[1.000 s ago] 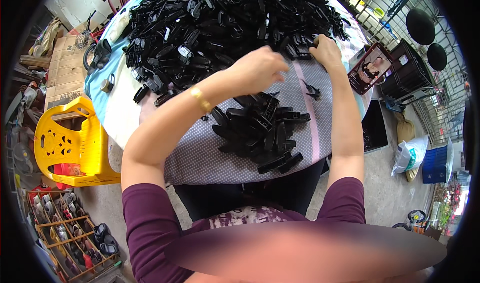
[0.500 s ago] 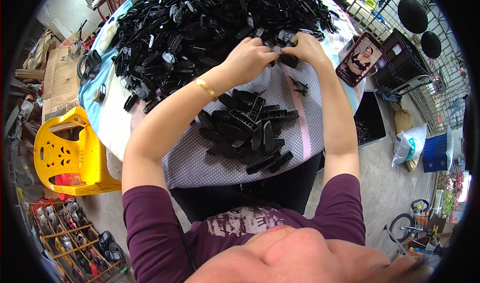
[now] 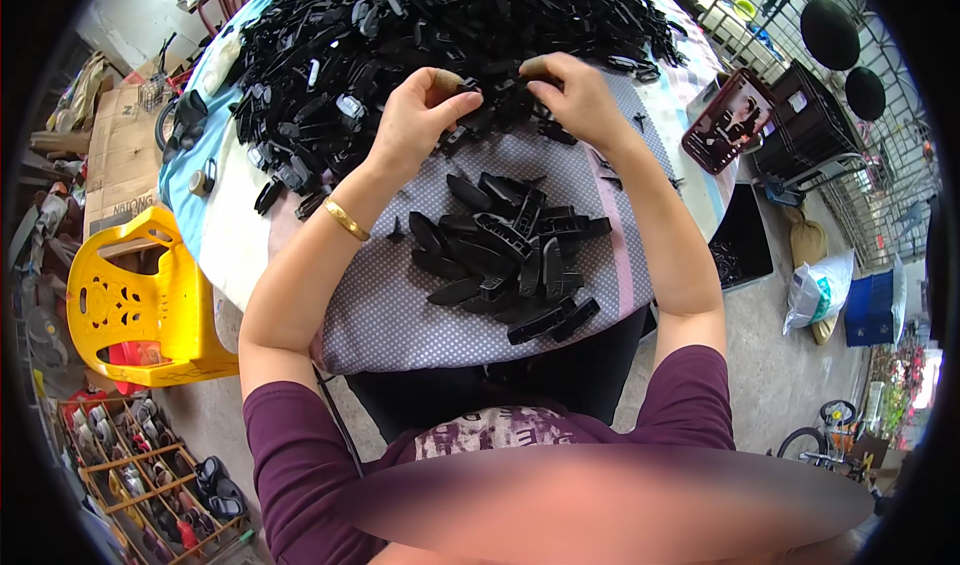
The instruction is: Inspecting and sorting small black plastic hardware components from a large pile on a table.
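My left hand [image 3: 425,120] is raised at the near edge of a big heap of black plastic parts [image 3: 350,55], thumb and forefinger brought together. A dark bit shows at its fingertips, too small to name against the heap. Across from it, apart by a short gap, my right hand [image 3: 575,95] has thumb and forefinger curled; what lies between them blends into the black behind. Both forefingers wear brownish fingertip covers. Closer to me, a smaller pile of long, curved black plastic pieces [image 3: 515,250] rests on the dotted grey cloth [image 3: 370,315]. A gold bangle [image 3: 346,219] circles my left wrist.
A phone [image 3: 727,122] with a lit screen stands at the table's right. Beyond it is a black crate [image 3: 805,125]; a black bin [image 3: 738,240] sits below the table edge. To the left stand a yellow plastic chair [image 3: 130,305] and a shoe rack [image 3: 150,475].
My hands, close together half a second ago, have moved apart; the left went left. A small dark bit now lies on the cloth left of the smaller pile.
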Available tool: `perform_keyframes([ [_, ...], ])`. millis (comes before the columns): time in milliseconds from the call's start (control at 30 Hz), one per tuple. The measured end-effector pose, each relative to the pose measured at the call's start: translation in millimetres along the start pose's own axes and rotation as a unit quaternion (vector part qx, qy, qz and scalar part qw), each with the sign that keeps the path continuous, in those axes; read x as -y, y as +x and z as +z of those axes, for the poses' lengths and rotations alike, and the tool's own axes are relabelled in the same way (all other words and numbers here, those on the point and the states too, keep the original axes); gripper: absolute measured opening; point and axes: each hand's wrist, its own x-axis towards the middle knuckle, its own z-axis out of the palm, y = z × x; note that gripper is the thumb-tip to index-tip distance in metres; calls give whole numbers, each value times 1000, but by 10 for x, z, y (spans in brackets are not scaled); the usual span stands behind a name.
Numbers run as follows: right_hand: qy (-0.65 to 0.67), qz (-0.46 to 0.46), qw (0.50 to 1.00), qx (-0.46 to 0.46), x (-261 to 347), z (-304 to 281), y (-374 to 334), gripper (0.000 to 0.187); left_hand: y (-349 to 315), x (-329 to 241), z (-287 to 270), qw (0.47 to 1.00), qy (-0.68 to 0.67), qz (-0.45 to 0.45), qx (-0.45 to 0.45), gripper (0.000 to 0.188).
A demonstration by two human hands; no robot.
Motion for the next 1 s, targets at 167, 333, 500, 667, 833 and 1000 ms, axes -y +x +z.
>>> perform_keyframes([
  [167,207,12,977,-39,433,77,-102,31,-93,-18,38,992,-120,-2,28,38],
  [333,208,2,978,-32,498,172,-168,32,-126,-64,66,991,-126,30,20,32],
  [500,128,-61,988,-57,654,136,-186,29,-129,-98,8,999,-34,7,2,31],
  [667,71,-66,992,-75,701,174,-220,27,-181,-70,72,991,-132,13,-24,32],
  [833,-5,-127,985,-121,690,243,-252,26,-220,-131,183,987,-155,26,-29,30],
  [1000,-21,-53,992,-112,628,230,-209,26,-212,-224,71,987,-146,54,46,28],
])
